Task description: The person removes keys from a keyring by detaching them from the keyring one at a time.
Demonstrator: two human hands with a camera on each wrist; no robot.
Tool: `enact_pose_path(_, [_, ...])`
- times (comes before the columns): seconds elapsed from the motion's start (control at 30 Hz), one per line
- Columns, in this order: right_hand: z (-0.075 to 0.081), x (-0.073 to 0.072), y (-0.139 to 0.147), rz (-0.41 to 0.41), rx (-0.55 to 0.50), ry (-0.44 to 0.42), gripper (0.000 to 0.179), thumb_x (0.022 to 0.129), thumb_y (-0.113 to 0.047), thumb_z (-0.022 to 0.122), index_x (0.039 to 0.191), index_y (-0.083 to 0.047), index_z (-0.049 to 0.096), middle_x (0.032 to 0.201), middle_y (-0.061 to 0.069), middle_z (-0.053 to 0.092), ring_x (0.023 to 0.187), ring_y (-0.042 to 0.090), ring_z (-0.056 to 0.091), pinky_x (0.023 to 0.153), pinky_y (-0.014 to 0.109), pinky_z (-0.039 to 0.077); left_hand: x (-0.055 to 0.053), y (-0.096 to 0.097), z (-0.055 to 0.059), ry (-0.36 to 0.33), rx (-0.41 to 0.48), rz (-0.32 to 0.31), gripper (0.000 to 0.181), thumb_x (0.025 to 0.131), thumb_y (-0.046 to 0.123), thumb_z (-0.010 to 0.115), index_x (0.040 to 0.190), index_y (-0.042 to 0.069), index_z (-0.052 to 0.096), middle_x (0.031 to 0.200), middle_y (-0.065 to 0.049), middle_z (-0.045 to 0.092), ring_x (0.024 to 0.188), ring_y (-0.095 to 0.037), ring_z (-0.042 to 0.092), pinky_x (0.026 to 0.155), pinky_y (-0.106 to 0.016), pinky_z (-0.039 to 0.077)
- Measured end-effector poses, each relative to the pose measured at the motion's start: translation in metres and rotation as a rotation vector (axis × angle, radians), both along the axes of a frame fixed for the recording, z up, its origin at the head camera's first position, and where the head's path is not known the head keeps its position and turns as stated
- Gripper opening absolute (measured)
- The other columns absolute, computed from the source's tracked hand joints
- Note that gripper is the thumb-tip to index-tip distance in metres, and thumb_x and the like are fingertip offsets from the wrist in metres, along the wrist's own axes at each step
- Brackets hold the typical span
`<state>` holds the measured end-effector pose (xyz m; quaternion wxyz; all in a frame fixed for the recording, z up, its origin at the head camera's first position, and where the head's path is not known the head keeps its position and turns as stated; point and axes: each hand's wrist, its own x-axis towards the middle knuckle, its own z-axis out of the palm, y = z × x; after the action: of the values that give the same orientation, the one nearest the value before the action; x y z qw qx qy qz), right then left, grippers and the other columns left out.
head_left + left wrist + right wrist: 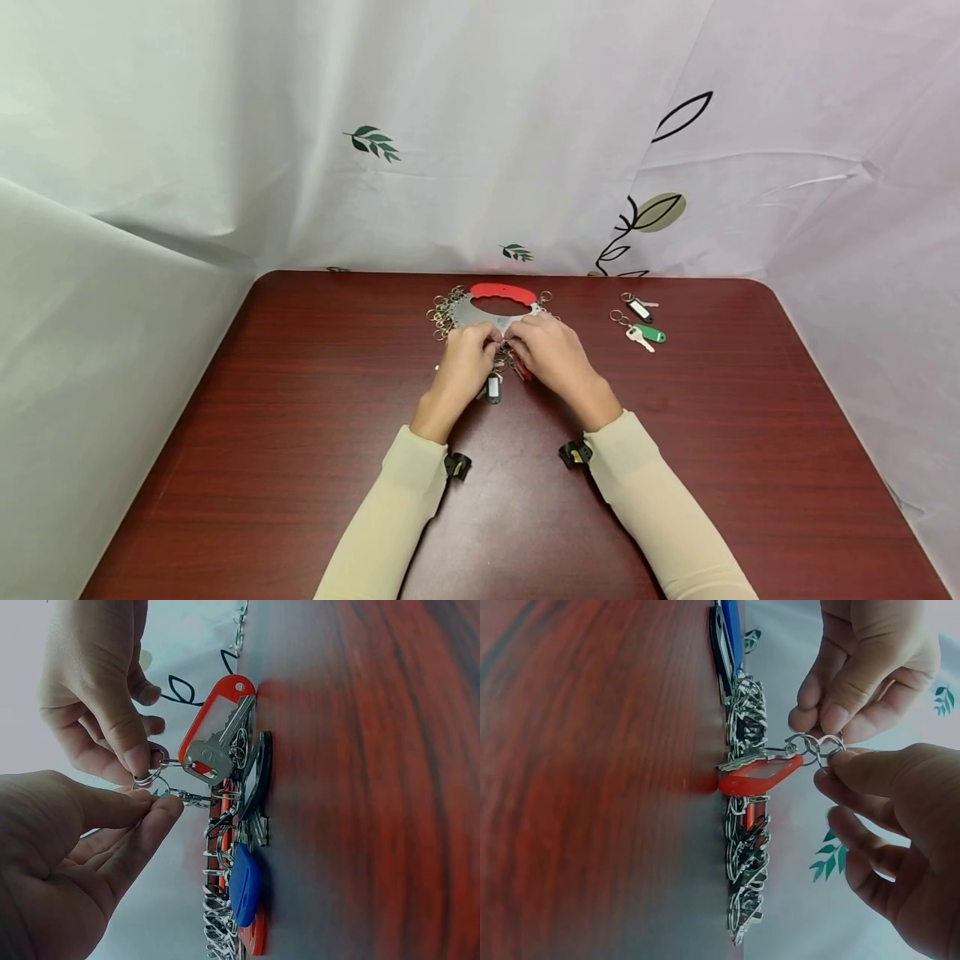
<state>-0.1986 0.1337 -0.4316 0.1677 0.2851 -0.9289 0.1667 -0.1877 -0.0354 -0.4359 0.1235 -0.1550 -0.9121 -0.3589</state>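
Fingertips of my left hand (467,360) pinch a metal ring joined to a snap clip (193,799) on the key holder. Close beside it, my right hand (553,354) pinches a key ring (829,742); the two rings touch or interlock, exactly how is hidden by the fingers. From the key ring hang a silver key (210,757) and a red key tag (751,782). The key holder is a grey metal plate (467,313) with a red handle (504,291), lying flat with many clips round its rim. A black key tag (493,388) hangs at its near edge.
Two loose key sets lie on the table at right: one with a green tag (649,333), one with a black tag (640,310). A blue tag (244,885) hangs from the holder. A white curtain (480,150) borders the reddish-brown table (300,467).
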Motion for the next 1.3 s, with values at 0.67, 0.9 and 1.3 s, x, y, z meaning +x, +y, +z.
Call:
enact_pose_path(0.67, [-0.0048, -0.0006, 0.0013, -0.059, -0.087, 0.011, 0.004, 0.087, -0.015, 0.079, 0.091, -0.015, 0.078, 0.094, 0.001, 0.079, 0.096, 0.024, 0.073, 0.083, 0.044, 0.059, 0.0014, 0.0002, 0.0011, 0.024, 0.002, -0.009, 0.011, 0.085, -0.008, 0.075, 0.087, 0.003, 0.075, 0.089, -0.012, 0.077, 0.086, -0.028, 0.073, 0.078, -0.041, 0.060])
enact_pose_path(0.9, [-0.0044, -0.0008, 0.0008, -0.116, -0.113, -0.025, 0.004, 0.088, -0.017, 0.078, 0.091, -0.017, 0.081, 0.094, 0.001, 0.078, 0.095, 0.023, 0.073, 0.075, 0.047, 0.060, 0.0018, 0.0002, 0.0022, 0.026, 0.005, -0.017, 0.010, 0.084, -0.008, 0.074, 0.087, 0.002, 0.075, 0.089, -0.012, 0.077, 0.086, -0.028, 0.073, 0.079, -0.041, 0.060])
enact_pose_path(1.3, [-0.0046, -0.0010, -0.0001, -0.176, -0.172, -0.088, 0.006, 0.088, -0.015, 0.076, 0.089, -0.018, 0.081, 0.096, 0.002, 0.080, 0.092, 0.026, 0.074, 0.076, 0.049, 0.059, 0.0023, 0.0002, 0.0012, 0.027, -0.003, -0.033, 0.010, 0.085, -0.008, 0.075, 0.087, 0.001, 0.075, 0.088, -0.011, 0.077, 0.085, -0.028, 0.073, 0.079, -0.041, 0.059])
